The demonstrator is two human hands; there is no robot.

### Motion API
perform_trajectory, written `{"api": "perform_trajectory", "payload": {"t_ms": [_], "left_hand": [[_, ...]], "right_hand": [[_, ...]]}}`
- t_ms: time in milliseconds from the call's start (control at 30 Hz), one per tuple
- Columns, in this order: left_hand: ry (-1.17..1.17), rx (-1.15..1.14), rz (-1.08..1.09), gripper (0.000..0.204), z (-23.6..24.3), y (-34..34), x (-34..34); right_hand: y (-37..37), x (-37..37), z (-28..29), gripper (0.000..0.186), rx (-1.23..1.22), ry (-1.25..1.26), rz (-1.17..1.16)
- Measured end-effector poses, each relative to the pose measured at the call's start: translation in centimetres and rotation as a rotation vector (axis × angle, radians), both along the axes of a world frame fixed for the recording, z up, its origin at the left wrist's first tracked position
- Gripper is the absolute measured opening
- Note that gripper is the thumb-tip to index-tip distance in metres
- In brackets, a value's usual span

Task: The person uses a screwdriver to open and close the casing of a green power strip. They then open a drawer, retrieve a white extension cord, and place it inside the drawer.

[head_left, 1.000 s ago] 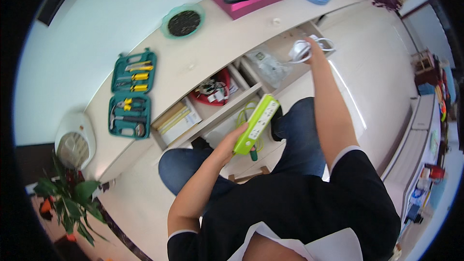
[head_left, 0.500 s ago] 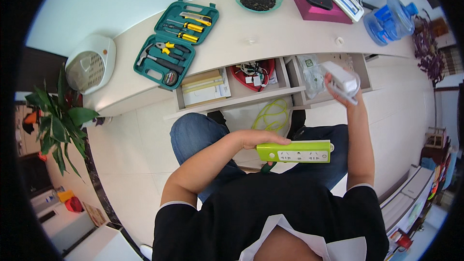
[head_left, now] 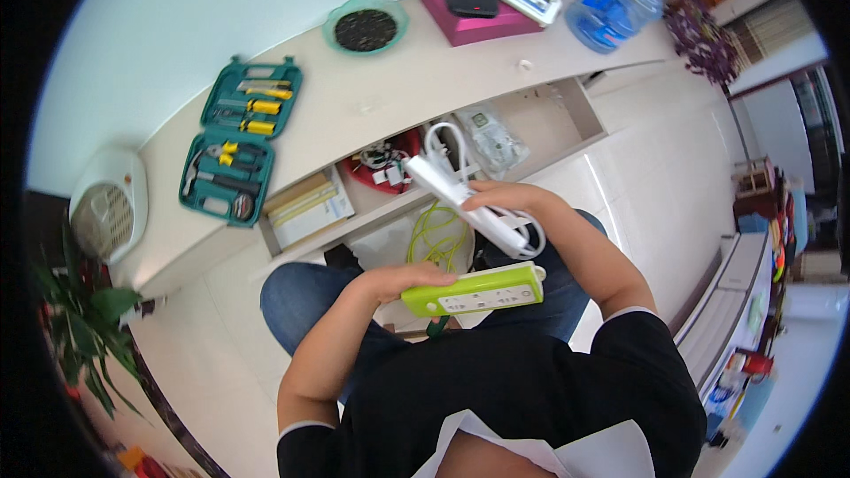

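1. Left hand, clamped on the green power strip above the lap: hold firmly, clear of the yellow-green cord.
2. Right hand, gripping the white strip near the open drawer: gather its looped cord against snagging.

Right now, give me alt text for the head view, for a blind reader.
The left hand holds a green power strip and the right hand a white strip with a looped cord, near open drawers. An open toolkit lies on the cabinet.
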State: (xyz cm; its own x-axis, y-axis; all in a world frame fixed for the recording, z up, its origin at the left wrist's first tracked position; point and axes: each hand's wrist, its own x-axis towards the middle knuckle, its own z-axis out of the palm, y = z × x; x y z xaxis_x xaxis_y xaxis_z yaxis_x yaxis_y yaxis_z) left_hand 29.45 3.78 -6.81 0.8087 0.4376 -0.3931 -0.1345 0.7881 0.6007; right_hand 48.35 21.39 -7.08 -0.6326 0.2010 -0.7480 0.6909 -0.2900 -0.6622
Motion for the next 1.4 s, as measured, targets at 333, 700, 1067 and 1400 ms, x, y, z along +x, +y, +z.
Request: {"api": "perform_trajectory", "payload": {"t_ms": [333, 700, 1067, 1400], "left_hand": [[0.084, -0.043, 0.067, 0.056, -0.8, 0.3, 0.6], [0.052, -0.056, 0.028, 0.057, -2.2, 0.4, 0.8], [0.065, -0.090, -0.005, 0.055, -1.7, 0.5, 1.0], [0.035, -0.093, -0.015, 0.055, -2.1, 0.4, 1.1]], "right_hand": [[-0.1, -0.7, -1.6, 0.068, -0.023, 0.120, 0.009], [-1.1, -1.0, 0.2, 0.072, 0.111, 0.225, 0.083], [-0.9, -1.0, -0.3, 0.069, 0.078, 0.277, -0.055], [-1.1, -1.3, -0.2, 0.061, 0.122, 0.252, -0.019]]}}
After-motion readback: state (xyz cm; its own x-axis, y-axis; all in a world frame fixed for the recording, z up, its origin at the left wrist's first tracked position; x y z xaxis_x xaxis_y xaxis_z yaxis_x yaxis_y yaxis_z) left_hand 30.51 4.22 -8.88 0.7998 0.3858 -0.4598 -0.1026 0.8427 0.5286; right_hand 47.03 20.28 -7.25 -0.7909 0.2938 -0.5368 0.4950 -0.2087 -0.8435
